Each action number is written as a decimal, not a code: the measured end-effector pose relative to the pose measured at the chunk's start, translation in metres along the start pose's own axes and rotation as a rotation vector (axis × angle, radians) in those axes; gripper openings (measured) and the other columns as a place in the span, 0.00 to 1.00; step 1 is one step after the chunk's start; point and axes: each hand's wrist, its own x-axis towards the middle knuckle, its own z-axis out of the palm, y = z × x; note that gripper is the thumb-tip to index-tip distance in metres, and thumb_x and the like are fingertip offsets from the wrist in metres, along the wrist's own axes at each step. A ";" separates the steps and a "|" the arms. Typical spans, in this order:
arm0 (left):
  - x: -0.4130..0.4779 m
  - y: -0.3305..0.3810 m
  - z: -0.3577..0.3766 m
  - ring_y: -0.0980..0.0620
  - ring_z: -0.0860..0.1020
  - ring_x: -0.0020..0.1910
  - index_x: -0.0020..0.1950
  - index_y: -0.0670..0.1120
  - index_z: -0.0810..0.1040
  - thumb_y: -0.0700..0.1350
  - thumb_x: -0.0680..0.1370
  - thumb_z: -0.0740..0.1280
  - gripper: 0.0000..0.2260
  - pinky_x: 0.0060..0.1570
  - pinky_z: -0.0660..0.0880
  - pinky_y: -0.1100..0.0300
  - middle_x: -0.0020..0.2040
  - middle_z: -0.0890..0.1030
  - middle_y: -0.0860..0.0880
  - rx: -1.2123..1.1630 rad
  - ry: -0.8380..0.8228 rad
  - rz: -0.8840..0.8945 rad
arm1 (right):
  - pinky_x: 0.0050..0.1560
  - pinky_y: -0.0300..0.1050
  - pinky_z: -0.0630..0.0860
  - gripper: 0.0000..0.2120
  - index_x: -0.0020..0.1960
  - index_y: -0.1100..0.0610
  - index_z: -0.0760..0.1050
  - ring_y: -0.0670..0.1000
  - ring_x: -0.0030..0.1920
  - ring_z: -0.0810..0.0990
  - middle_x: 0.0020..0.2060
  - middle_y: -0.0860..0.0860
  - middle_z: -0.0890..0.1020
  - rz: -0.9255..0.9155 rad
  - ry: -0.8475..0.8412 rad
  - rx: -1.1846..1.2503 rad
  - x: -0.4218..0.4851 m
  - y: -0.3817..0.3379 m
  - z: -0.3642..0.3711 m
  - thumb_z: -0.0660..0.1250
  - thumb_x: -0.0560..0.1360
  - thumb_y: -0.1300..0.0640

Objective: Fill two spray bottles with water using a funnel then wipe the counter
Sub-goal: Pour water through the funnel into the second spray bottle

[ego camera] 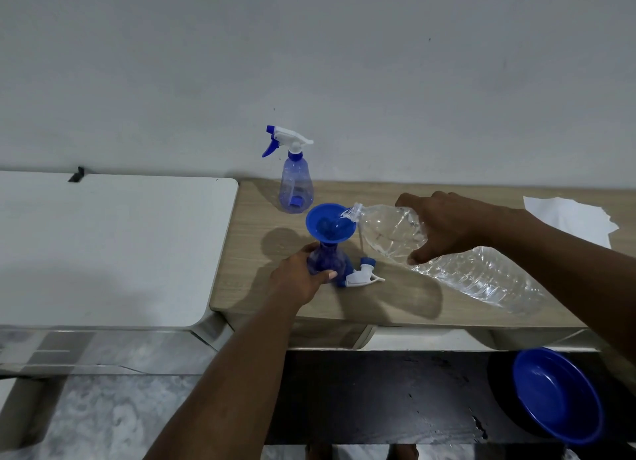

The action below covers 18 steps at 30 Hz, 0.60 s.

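Note:
A blue funnel (328,223) stands in the neck of an open blue spray bottle (327,258) on the wooden counter (261,270). My left hand (297,277) grips that bottle's body. My right hand (451,227) holds a large clear water bottle (464,267) tilted, its mouth over the funnel rim. The unscrewed white and blue spray head (361,273) lies on the counter just right of the open bottle. A second spray bottle (295,181), with its spray head on, stands upright behind the funnel near the wall.
A white paper towel (571,215) lies at the counter's far right. A white table (110,246) adjoins the counter on the left. A blue bowl (557,396) sits low at the right, below the counter edge. The wall runs right behind the counter.

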 end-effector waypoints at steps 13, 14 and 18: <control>0.001 0.000 0.001 0.52 0.80 0.56 0.69 0.60 0.71 0.60 0.69 0.75 0.30 0.59 0.76 0.49 0.58 0.82 0.57 -0.001 0.006 0.007 | 0.47 0.46 0.69 0.47 0.73 0.49 0.59 0.52 0.49 0.71 0.41 0.45 0.76 0.022 -0.009 0.033 -0.004 0.000 0.000 0.78 0.63 0.35; 0.001 0.001 0.001 0.52 0.80 0.56 0.69 0.60 0.71 0.59 0.69 0.75 0.30 0.59 0.76 0.50 0.58 0.82 0.57 -0.005 0.008 0.009 | 0.47 0.46 0.69 0.46 0.73 0.49 0.60 0.52 0.49 0.72 0.40 0.45 0.76 0.026 -0.006 0.041 -0.005 0.000 0.000 0.78 0.63 0.36; 0.000 0.001 0.001 0.53 0.80 0.55 0.68 0.60 0.71 0.59 0.69 0.76 0.29 0.59 0.76 0.49 0.57 0.82 0.57 -0.022 0.003 0.009 | 0.47 0.47 0.71 0.47 0.72 0.50 0.60 0.53 0.47 0.74 0.38 0.46 0.78 0.043 0.048 0.097 -0.006 0.002 0.001 0.79 0.62 0.37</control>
